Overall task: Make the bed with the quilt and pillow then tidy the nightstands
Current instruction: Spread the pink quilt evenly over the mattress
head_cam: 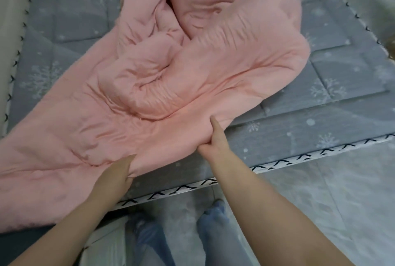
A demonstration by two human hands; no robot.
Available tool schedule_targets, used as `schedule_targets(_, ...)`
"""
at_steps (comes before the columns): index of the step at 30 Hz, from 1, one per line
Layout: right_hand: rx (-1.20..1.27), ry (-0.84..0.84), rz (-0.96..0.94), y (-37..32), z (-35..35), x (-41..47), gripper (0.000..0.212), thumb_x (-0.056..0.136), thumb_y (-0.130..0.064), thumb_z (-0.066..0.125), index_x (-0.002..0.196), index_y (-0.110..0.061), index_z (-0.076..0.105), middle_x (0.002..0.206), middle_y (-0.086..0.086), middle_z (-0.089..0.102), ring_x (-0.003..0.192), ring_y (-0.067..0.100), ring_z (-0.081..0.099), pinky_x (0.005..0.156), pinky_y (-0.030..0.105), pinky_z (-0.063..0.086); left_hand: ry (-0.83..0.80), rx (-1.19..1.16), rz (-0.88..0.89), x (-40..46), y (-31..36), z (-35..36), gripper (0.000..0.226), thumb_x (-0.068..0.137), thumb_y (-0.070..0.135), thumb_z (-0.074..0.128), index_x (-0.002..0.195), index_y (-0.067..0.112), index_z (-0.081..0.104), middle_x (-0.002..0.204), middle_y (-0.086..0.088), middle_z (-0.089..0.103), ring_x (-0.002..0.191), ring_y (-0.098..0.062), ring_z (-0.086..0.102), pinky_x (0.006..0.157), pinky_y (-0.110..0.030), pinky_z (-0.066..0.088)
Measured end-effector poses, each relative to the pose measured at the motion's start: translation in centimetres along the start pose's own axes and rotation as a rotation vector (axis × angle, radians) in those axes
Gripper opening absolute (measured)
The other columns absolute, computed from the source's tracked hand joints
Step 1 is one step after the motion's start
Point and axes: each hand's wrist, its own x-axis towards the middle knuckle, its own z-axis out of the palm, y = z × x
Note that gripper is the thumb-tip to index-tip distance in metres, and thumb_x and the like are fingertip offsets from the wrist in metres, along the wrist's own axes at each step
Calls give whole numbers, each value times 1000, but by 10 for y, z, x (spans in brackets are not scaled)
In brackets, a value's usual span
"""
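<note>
Pink quilt (171,86), soft padded fabric w/ deep creases, lies bunched and twisted on the bed, running from far centre down to the near-left corner, where a flatter section hangs over the near edge. The far part is heaped in thick rounded folds; the near part spreads smoother w/ shallow wrinkles. Left hand (119,171) grips the quilt's near edge, fingers tucked under the fabric and mostly hidden, thumb side on top. Right hand (213,139), just right of the left, pinches the same edge: thumb lies straight along the top, other fingers curled beneath a gathered fold. Below the quilt: grey bed cover (320,86), stitched in rectangular panels, printed w/ white snowflakes. White trim (284,162) w/ small dark chevron marks runs along the near and side edges. Near centre, below the bed edge, both feet (213,218) in blue-grey socks stand on a pale floor (320,201).
</note>
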Motion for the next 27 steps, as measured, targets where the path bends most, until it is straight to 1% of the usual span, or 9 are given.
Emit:
schedule_targets(1,-58,18,-10,-5,-5,-8,51,75,-35,80,119,-15,66,108,10,74,102,28,68,82,42,57,-88,106,59,-3,18,2,62,82,13,66,140,10,47,137,-8,51,123,-12,52,106,-35,38)
schedule_targets(3,-158,34,-30,-13,-13,-20,50,76,-27,79,123,-15,65,110,8,73,102,27,68,88,44,56,-121,203,240,-8,66,9,96,74,42,70,154,23,19,158,-3,26,143,-19,30,115,-34,31)
schedule_targets(7,-160,-67,47,-19,-25,-47,45,84,-17,69,126,-2,61,114,17,71,107,31,67,100,47,49,-17,214,410,-12,176,28,117,60,56,74,154,26,11,160,-1,22,143,-21,30,113,-37,34)
schedule_targets(9,-131,-106,79,-19,-30,-57,44,85,-16,68,125,1,60,116,20,69,110,34,66,100,49,48,40,265,350,-9,206,36,109,66,40,75,154,22,12,156,-4,29,140,-25,35,111,-39,36)
schedule_targets(12,-46,-116,-7,-23,-36,-69,42,88,-9,65,126,5,57,116,22,68,109,35,64,97,46,50,43,215,253,-2,213,38,70,81,17,56,147,28,34,135,-4,57,117,-27,57,94,-39,48)
schedule_targets(16,56,-82,-20,-34,-35,-81,30,90,-12,64,115,2,58,114,20,64,99,36,61,88,48,50,-46,267,425,-2,202,21,44,83,9,49,126,18,56,110,-12,68,99,-32,63,81,-40,51)
schedule_targets(21,173,-50,-141,-76,-18,-76,34,91,-22,65,122,-10,63,123,13,63,100,28,62,90,45,47,-35,163,638,6,171,-27,36,78,17,54,112,18,64,98,-4,71,86,-21,67,71,-29,51)
schedule_targets(24,185,-62,-242,-111,-14,-77,28,92,-28,63,114,-12,66,126,12,64,101,27,63,95,45,48,1,173,663,19,161,-54,28,79,16,64,106,23,63,88,7,68,78,-12,64,61,-19,36)
schedule_targets(27,154,-16,-243,-131,-9,-91,46,82,-41,73,118,-14,66,116,14,70,107,31,65,94,50,51,-13,163,644,32,162,-66,39,75,25,50,111,20,66,94,-3,71,82,-21,67,63,-24,42)
